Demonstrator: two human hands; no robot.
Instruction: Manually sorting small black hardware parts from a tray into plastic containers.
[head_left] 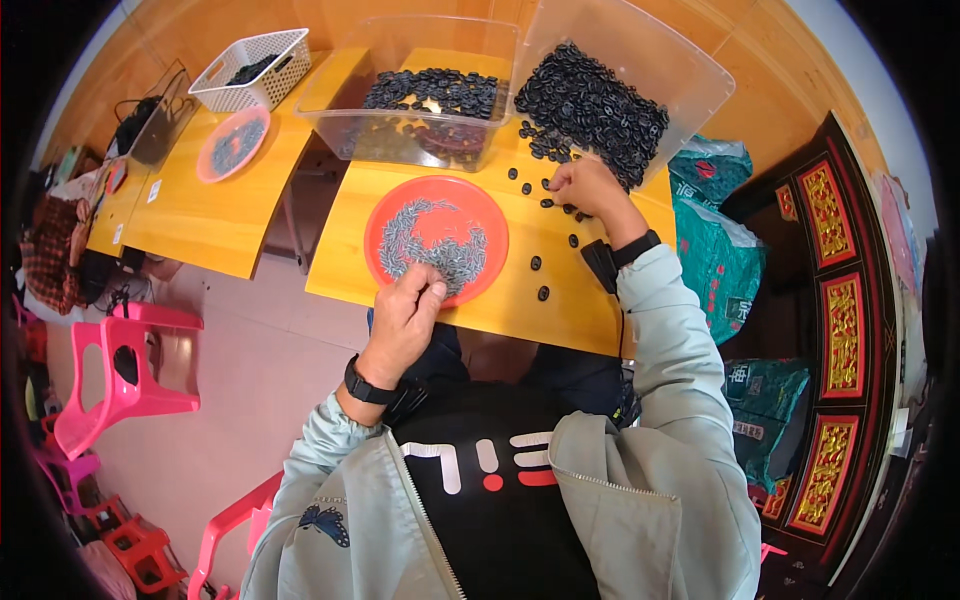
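Note:
My left hand [408, 312] is closed in a pinch at the near rim of a round red plate [490, 205]. Whatever its fingertips hold is too small to make out. Many small grey metal pins or screws [459, 262] are spread on the plate. To the right, my right hand [592, 192] reaches over the table, thumb and forefinger closed at a small black oval piece [547, 184]. Several more such pieces, one a loose black oval [536, 263], lie scattered between the plate and my right forearm. A heap of them [590, 105] spills from a tipped clear bin [690, 65].
Another clear bin [335, 95] with black pieces stands behind the plate. On a second table [205, 215] at left are a pink plate [208, 165] of grey bits and a white basket [220, 97]. Green bags [715, 260] sit right; a pink stool [135, 370] stands left.

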